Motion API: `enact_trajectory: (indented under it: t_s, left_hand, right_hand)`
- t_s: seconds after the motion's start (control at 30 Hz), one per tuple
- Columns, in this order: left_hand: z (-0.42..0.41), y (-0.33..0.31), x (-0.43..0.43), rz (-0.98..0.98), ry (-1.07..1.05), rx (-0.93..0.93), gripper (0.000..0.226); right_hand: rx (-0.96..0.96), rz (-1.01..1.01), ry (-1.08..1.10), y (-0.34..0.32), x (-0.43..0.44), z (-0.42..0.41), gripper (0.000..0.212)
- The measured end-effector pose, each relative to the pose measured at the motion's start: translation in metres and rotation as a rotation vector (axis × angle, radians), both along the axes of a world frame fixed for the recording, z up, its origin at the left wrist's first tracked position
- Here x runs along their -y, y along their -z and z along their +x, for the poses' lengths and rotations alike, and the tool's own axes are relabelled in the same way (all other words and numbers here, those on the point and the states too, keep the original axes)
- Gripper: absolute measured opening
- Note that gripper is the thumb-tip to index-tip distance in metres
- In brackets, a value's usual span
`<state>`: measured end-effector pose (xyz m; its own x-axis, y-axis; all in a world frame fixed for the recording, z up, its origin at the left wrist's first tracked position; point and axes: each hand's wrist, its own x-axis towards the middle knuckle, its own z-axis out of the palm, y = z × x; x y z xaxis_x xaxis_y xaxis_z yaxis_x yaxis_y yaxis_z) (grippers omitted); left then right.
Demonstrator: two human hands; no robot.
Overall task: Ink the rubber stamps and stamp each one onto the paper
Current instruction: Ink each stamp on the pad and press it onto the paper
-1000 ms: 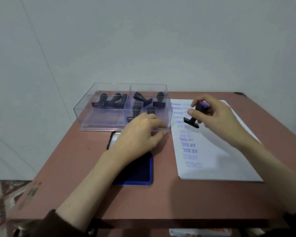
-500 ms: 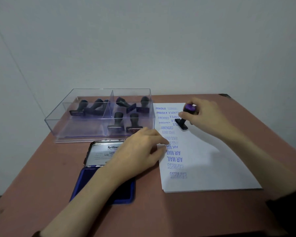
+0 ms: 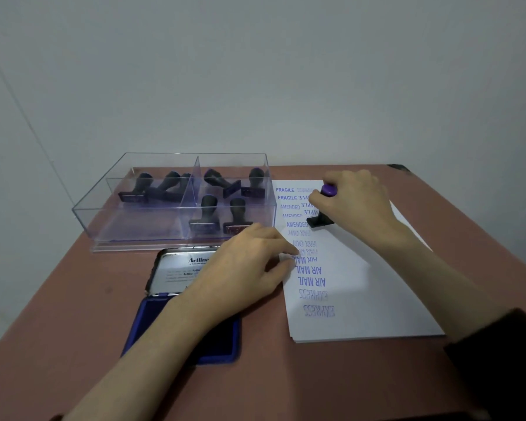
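On the reddish-brown tabletop (image 3: pixel 73 344), toward its far left corner, sat a clear two-compartment plastic box (image 3: pixel 176 202) holding black rubber stamps (image 3: pixel 205 215). Along the right edge lay the white paper (image 3: pixel 374 299), its left margin carrying blue impressions (image 3: pixel 312 276) such as FRAGILE, AMENDED, FAX OUT, AIR MAIL and EXPRESS. Near the front, an open blue Artline ink pad (image 3: pixel 176 314) rested just left of the sheet. Flat and open, the left hand (image 3: pixel 243 268) pinned the paper's left edge with its fingertips. Closed around a purple-topped stamp (image 3: pixel 324 214), the right hand (image 3: pixel 356 205) pressed its base onto the sheet's far left part.
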<state>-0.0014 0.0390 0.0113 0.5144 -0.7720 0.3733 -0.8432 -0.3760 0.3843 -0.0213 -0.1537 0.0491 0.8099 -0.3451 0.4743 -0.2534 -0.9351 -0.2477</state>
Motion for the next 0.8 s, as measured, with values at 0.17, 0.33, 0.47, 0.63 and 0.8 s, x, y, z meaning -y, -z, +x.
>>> enact_trajectory:
  t_s: [0.17,0.33,0.47,0.63,0.8]
  left_hand:
    - [0.0,-0.001,-0.001,0.015,-0.002,0.0,0.033]
    - [-0.001,-0.002,-0.001,0.006,0.006,0.005,0.031]
    - [-0.002,-0.002,-0.001,0.018,0.008,0.016,0.031]
    - [-0.004,-0.002,0.0,0.025,0.012,0.02,0.032]
    - [-0.004,-0.001,-0.001,0.018,0.019,0.048,0.031]
  right_hand:
    - [-0.014,-0.039,0.051,0.003,-0.003,0.004,0.032]
    - [-0.029,-0.09,0.057,0.006,-0.001,0.005,0.029]
    - [-0.036,-0.103,0.055,0.007,-0.002,0.006,0.031]
    - [-0.051,-0.129,0.051,0.008,-0.002,0.007,0.022]
    - [-0.06,-0.123,0.018,0.012,0.001,0.008,0.021]
